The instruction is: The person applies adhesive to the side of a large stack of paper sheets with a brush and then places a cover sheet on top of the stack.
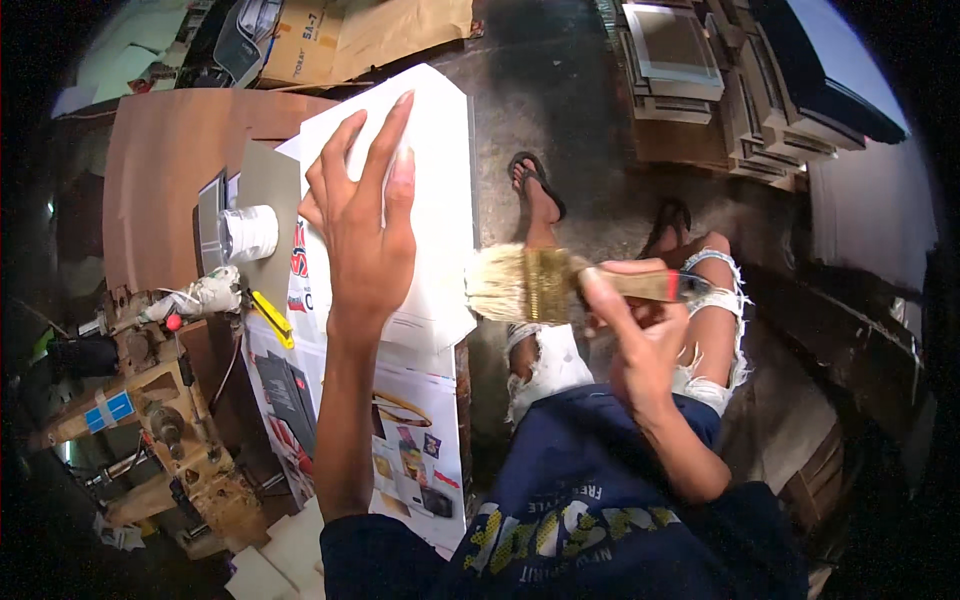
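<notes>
My left hand [365, 220] lies on a stack of white paper sheets [435, 140], fingers stretched out and spread. In my right hand [640, 335] is a wide flat paintbrush [548, 285], gripped by its wooden handle. Its pale bristles point left and meet the right edge of the stack; whether they press on it, I cannot tell. Beneath the stack lies a printed sheet with colour pictures [425, 400]. To the left of my left hand stand a white round tub [249, 233] and a yellow cutter knife [272, 319].
A brown board [150, 190] covers the far left of the table. Wooden machinery [165, 420] with metal parts sits at the lower left. Cardboard [320, 40] lies at the back. Stacked boards or panels [675, 60] stand at the far right, beyond the dark floor [590, 130].
</notes>
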Tool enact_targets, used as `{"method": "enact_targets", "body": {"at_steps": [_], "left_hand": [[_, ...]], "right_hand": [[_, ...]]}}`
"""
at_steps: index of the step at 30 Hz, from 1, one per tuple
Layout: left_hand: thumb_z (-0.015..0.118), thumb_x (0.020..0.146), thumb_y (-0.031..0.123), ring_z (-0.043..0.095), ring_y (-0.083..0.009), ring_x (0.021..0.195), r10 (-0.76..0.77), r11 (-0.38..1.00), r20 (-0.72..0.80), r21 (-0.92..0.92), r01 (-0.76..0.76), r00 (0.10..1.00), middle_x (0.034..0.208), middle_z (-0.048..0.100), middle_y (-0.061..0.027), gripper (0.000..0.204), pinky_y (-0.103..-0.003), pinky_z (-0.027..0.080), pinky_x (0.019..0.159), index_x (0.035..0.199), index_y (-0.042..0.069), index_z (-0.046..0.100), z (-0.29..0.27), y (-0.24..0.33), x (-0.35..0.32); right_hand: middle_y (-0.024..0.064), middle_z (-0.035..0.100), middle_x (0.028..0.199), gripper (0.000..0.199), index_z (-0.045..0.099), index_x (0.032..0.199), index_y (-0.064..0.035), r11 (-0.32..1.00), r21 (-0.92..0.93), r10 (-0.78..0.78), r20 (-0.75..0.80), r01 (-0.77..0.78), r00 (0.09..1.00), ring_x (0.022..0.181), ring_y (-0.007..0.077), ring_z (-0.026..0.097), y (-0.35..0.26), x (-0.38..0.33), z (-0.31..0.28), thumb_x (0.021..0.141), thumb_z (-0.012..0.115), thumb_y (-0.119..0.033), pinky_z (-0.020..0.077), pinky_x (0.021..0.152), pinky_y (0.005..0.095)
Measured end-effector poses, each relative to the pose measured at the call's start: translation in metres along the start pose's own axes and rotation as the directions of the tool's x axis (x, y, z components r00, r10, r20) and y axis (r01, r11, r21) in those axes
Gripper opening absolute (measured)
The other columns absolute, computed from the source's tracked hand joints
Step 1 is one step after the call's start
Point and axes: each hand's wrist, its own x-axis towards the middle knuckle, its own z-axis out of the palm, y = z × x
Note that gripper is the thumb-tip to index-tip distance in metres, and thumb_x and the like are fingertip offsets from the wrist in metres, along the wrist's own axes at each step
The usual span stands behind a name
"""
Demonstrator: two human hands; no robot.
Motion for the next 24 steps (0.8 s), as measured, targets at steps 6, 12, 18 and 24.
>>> {"method": "enact_targets", "body": {"at_steps": [6, 12, 18, 24], "left_hand": [[0.038, 0.105, 0.029, 0.033, -0.0333, 0.138, 0.018, 1.0, 0.042, 0.02, -0.019, 0.999, 0.15, 0.039, -0.0178, 0.044, -0.057, 0.014, 0.113, 0.147, 0.031, 0.05, 0.001, 0.002, 0.004], [0.034, 0.106, 0.029, 0.03, -0.0349, 0.141, 0.031, 0.999, 0.059, 0.019, -0.033, 0.998, 0.156, 0.034, -0.0195, 0.045, -0.057, 0.012, 0.114, 0.149, 0.026, 0.049, 0.002, -0.001, 0.003], [0.033, 0.106, 0.029, 0.027, -0.0354, 0.144, 0.011, 1.0, 0.09, 0.018, -0.013, 0.996, 0.158, 0.033, -0.0188, 0.046, -0.057, 0.009, 0.115, 0.148, 0.025, 0.049, -0.001, 0.001, 0.005], [0.032, 0.105, 0.029, 0.029, -0.0368, 0.144, 0.025, 1.0, 0.09, -0.013, -0.024, 0.996, 0.158, 0.033, -0.0195, 0.047, -0.057, 0.009, 0.115, 0.148, 0.024, 0.049, 0.002, 0.001, 0.009]], "right_hand": [[0.0053, 0.068, 0.085, 0.026, 0.061, 0.108, -0.0007, 0.978, 0.14, 0.145, 0.081, -0.155, 0.986, 0.063, 0.0062, 0.058, 0.011, -0.002, 0.014, 0.088, 0.075, -0.008, 0.0474, 0.052, 0.0232], [0.0025, 0.063, 0.076, 0.025, 0.06, 0.109, -0.0005, 0.969, 0.23, 0.078, 0.038, -0.085, 0.996, 0.057, 0.0057, 0.054, -0.016, 0.002, 0.013, 0.089, 0.073, -0.01, 0.0448, 0.048, 0.0224], [0.0004, 0.064, 0.075, 0.023, 0.064, 0.102, -0.0006, 0.997, 0.063, 0.038, 0.011, -0.039, 0.999, 0.058, 0.0031, 0.05, 0.0, 0.034, 0.011, 0.088, 0.077, -0.014, 0.0413, 0.05, 0.0203], [0.0047, 0.069, 0.085, 0.025, 0.063, 0.107, -0.0017, 0.989, 0.096, 0.099, 0.107, -0.109, 0.989, 0.061, 0.0066, 0.059, 0.004, 0.05, 0.027, 0.088, 0.076, -0.012, 0.0434, 0.049, 0.0223]]}}
